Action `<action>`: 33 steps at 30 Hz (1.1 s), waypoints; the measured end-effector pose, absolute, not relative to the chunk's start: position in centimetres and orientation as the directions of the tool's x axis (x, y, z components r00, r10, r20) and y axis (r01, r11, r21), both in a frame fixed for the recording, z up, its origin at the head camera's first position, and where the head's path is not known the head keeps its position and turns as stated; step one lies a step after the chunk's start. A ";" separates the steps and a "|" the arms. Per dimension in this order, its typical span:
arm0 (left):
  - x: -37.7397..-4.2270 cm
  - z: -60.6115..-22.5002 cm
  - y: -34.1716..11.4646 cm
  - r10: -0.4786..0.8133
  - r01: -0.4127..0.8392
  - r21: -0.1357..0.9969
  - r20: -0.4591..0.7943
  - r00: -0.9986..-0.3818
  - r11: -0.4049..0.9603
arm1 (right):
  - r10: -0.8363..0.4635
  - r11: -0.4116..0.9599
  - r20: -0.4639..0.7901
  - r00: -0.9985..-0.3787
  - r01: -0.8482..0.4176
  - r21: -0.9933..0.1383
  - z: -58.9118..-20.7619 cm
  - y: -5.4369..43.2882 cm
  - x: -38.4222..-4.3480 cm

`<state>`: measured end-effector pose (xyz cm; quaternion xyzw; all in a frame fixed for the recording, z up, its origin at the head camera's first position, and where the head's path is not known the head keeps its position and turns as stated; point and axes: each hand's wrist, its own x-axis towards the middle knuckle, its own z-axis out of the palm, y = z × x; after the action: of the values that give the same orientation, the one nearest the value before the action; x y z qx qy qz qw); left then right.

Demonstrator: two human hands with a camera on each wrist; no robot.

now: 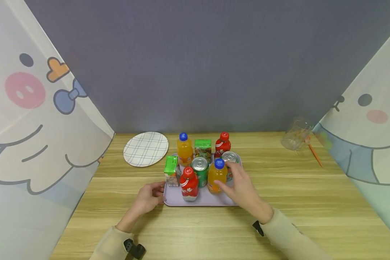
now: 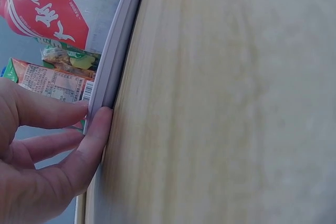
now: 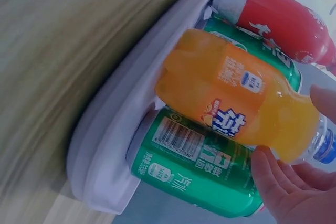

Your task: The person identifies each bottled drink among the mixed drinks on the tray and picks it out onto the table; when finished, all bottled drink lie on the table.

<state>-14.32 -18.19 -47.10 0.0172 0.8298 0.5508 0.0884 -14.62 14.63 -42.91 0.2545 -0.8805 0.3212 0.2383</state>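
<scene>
A lilac tray (image 1: 201, 202) on the table carries several drinks. My left hand (image 1: 147, 198) pinches the tray's left rim near its front corner, as the left wrist view shows. With thumb and fingers on opposite sides, my right hand (image 1: 245, 191) holds an orange soda bottle (image 3: 215, 90) with a blue cap near its neck. Beside that bottle is a green soda can (image 3: 194, 166), and another green can (image 1: 200, 169) stands to its left. A red-labelled bottle (image 1: 189, 186) occupies the front left, near a green-topped juice carton (image 1: 171, 169).
Along the tray's back are another orange bottle (image 1: 184, 150), a second carton (image 1: 203, 148) and another red bottle (image 1: 223, 144). A checked white plate (image 1: 146, 148) lies behind left. Far right are a clear glass jug (image 1: 294, 135) and an orange stick (image 1: 316, 155). A grey wall borders the table.
</scene>
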 end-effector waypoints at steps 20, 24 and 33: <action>-14.4 -47.1 -18.2 0.129 -0.066 0.913 -0.128 -0.983 0.402 | -0.180 0.652 0.670 -0.721 -0.597 -0.467 -43.2 13.6 -14.8; -14.5 -47.2 -18.2 0.136 -0.067 0.916 -0.131 -0.982 0.396 | -0.161 0.627 0.668 -0.727 -0.598 -0.499 -43.2 13.9 -14.9; -14.4 -47.2 -18.4 0.145 -0.070 0.918 -0.136 -0.980 0.390 | -0.136 0.596 0.643 -0.754 -0.580 -0.554 -42.7 14.5 -14.5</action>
<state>-14.41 -18.36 -47.20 0.0225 0.8281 0.5516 0.0973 -14.55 14.53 -42.65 0.2111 -0.8483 0.3966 0.2804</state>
